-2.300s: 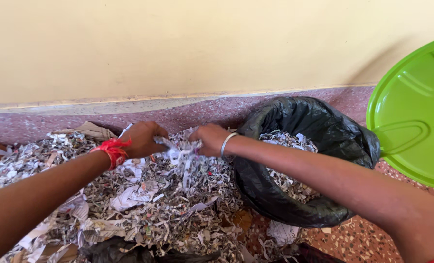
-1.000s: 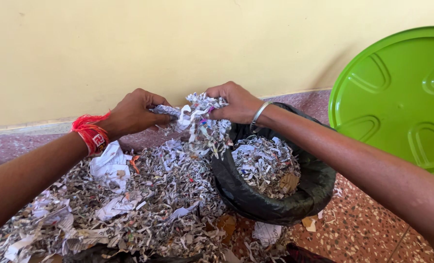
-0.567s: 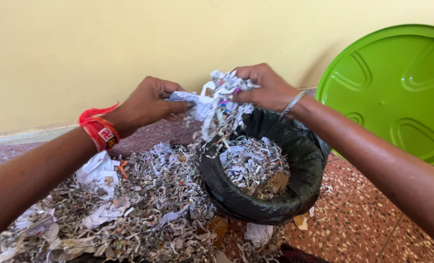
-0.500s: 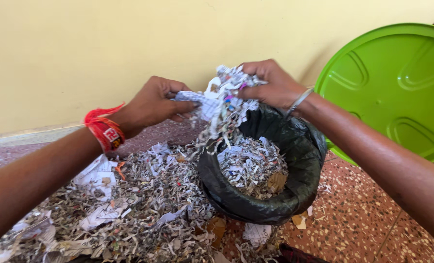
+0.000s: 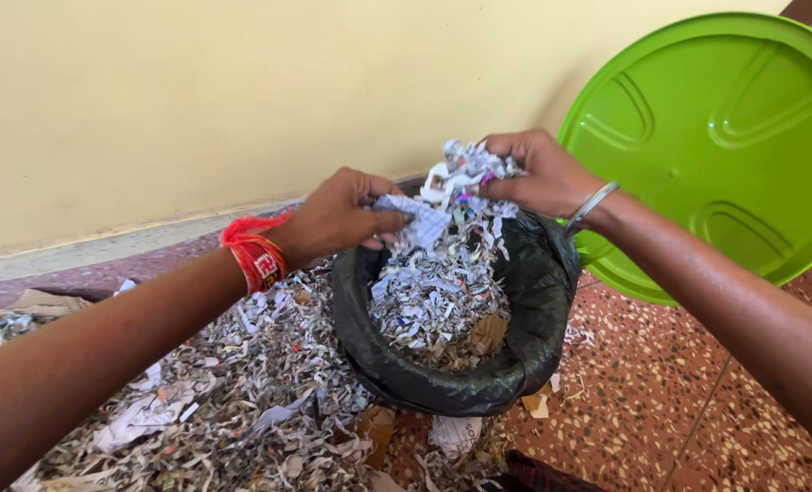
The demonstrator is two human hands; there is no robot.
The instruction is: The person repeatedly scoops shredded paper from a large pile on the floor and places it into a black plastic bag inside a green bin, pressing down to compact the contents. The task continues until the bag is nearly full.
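Hands, left [image 5: 342, 219] and right [image 5: 538, 173], pinch a shredded paper clump [image 5: 452, 196] between them above the bag-lined bin [image 5: 534, 355].

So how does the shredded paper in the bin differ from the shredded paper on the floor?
The shredded paper in the black-lined bin sits heaped inside the liner, beneath the left hand and right hand; the shredded paper on the floor lies spread loose over the terrazzo. The floor pile covers far more area and holds larger torn sheets, while the bin's load is compact. Both are the same white and grey scraps.
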